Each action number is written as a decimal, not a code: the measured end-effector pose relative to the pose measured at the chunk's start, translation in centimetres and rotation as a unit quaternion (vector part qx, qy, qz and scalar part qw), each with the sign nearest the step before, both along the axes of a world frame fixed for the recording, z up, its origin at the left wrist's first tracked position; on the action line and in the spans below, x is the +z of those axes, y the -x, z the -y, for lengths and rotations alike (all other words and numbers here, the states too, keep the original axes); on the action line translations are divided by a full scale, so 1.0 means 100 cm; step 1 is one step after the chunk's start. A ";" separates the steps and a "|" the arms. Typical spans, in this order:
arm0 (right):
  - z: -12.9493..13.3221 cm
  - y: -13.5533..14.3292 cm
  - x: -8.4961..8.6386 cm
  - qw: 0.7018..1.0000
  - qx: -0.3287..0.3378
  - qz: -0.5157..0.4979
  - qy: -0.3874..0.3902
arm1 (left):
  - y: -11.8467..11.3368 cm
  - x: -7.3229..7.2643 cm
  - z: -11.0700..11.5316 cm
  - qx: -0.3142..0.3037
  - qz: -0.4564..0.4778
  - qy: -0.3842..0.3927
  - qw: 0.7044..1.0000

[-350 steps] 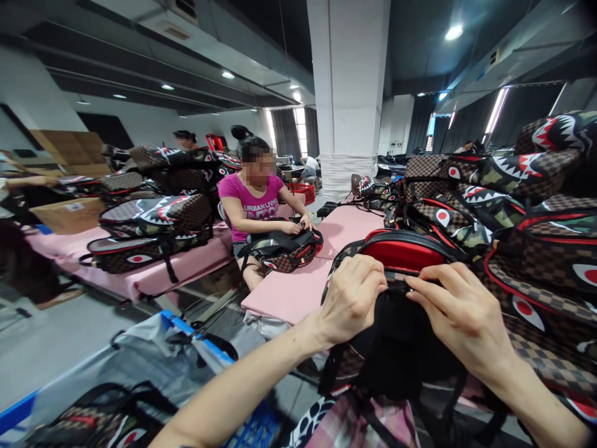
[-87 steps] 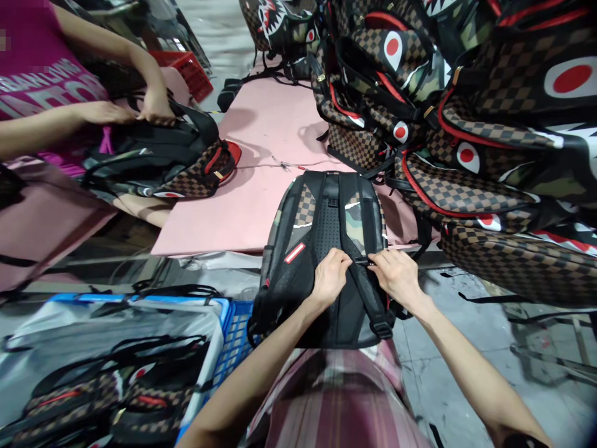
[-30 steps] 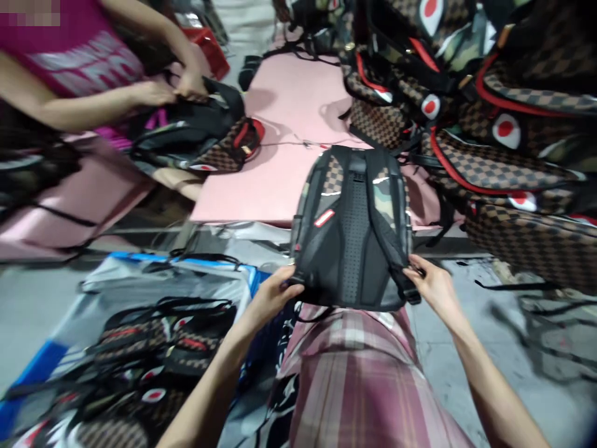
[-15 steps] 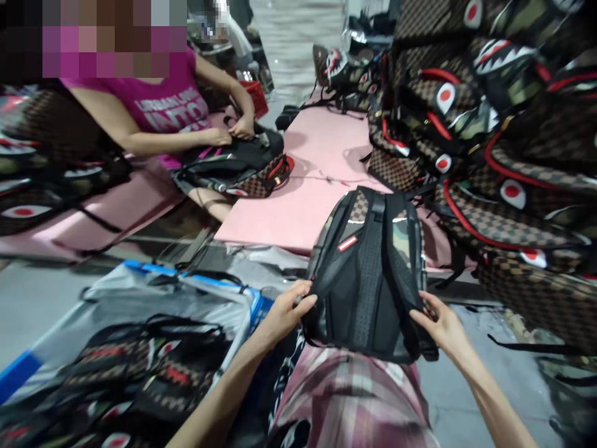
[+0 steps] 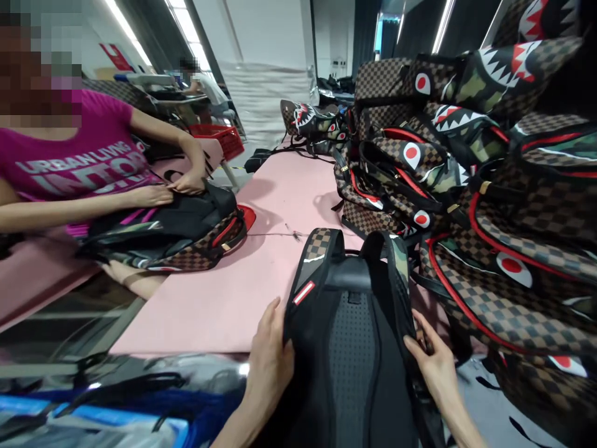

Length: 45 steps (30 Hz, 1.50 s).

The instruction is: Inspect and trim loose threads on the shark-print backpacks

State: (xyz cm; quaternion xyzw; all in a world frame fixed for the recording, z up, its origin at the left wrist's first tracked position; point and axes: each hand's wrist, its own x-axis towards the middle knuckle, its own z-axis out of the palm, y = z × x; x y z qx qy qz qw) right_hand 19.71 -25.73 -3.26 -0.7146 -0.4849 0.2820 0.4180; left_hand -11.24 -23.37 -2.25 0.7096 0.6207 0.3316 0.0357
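Observation:
A black backpack (image 5: 352,348) stands upright in front of me, its padded back and shoulder straps facing me. Checkered and camouflage patches and a small red-and-white label show on the straps. My left hand (image 5: 269,361) presses against its left side, the thumb on the near face and the fingers along the edge. On the right side, my right hand (image 5: 433,354) grips the backpack's edge between thumb and fingers. The bag's lower end runs out of view.
A pink table (image 5: 209,305) extends ahead. Checkered backpacks (image 5: 522,292) with red trim are piled at the right. At the left, a person in a pink shirt (image 5: 93,155) handles another backpack (image 5: 186,236). A blue-edged bin (image 5: 140,417) stands lower left.
The view has tilted up and moved nearer the table. The backpack has risen off my lap and stands more upright, with its strap tops spread. My left hand has flattened more along its side.

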 end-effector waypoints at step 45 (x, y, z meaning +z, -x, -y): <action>-0.201 0.073 0.077 0.836 0.228 0.497 0.041 | -0.064 0.027 -0.230 -0.283 -0.138 0.135 0.940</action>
